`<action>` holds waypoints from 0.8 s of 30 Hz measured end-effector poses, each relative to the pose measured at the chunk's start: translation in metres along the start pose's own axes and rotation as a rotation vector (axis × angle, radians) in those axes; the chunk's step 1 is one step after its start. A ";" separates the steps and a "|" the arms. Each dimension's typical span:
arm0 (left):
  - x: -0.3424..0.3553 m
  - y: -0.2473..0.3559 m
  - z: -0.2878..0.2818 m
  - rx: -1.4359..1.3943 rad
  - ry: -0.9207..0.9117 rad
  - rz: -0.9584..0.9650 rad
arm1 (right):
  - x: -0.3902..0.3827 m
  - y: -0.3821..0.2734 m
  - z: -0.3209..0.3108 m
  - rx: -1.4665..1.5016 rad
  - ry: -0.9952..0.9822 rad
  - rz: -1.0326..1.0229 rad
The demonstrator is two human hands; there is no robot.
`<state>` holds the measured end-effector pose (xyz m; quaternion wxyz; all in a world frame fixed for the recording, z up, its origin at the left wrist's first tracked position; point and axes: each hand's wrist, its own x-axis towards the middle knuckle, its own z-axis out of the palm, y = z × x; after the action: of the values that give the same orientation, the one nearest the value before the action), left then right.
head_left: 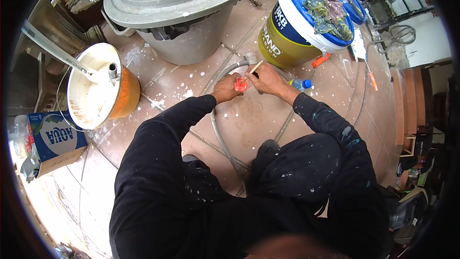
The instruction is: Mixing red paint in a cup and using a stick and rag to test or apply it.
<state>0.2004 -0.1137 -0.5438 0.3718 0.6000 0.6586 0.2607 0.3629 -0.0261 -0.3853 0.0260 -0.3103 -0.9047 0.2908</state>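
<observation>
In front of me, low over the tiled floor, my left hand is closed around a small container of bright red-orange paint. A thin, pale wooden stick is pinched in the fingers of my right hand. It slants down, its lower end at the container's mouth; whether a brush tip is on it I cannot make out. Beside my right wrist lies a clear plastic bottle with a blue cap. A grey hose curves over the floor beneath both hands.
A big grey lidded bin stands ahead, with a paint bucket to its right, a paint-stained cloth on its blue lid. At left are an orange bucket of white paint and a blue carton. Orange-handled tools lie right.
</observation>
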 end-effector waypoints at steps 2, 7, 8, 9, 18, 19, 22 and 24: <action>-0.001 0.001 -0.001 0.007 0.015 0.001 | -0.001 -0.004 -0.003 -0.069 0.019 0.020; 0.001 -0.001 0.000 0.013 0.011 0.057 | -0.005 0.007 -0.008 -0.013 0.097 -0.020; 0.001 -0.002 0.001 0.026 0.002 0.042 | -0.006 0.009 -0.003 -0.008 0.135 -0.117; 0.003 -0.003 0.001 0.033 -0.006 0.031 | -0.007 0.012 0.002 -0.008 0.174 -0.220; 0.005 -0.008 0.000 -0.008 -0.023 0.002 | 0.000 0.011 0.000 0.004 0.013 -0.133; 0.004 -0.008 0.000 0.017 -0.043 0.005 | 0.000 0.012 -0.004 -0.005 0.044 -0.178; 0.002 -0.008 0.000 0.034 -0.051 0.007 | -0.001 0.013 -0.006 0.037 -0.060 0.088; 0.001 -0.007 0.000 0.027 -0.034 0.012 | -0.004 0.014 0.003 0.043 0.012 -0.032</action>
<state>0.1961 -0.1133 -0.5495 0.3730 0.6133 0.6522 0.2438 0.3728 -0.0212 -0.3948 0.0426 -0.2970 -0.9028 0.3080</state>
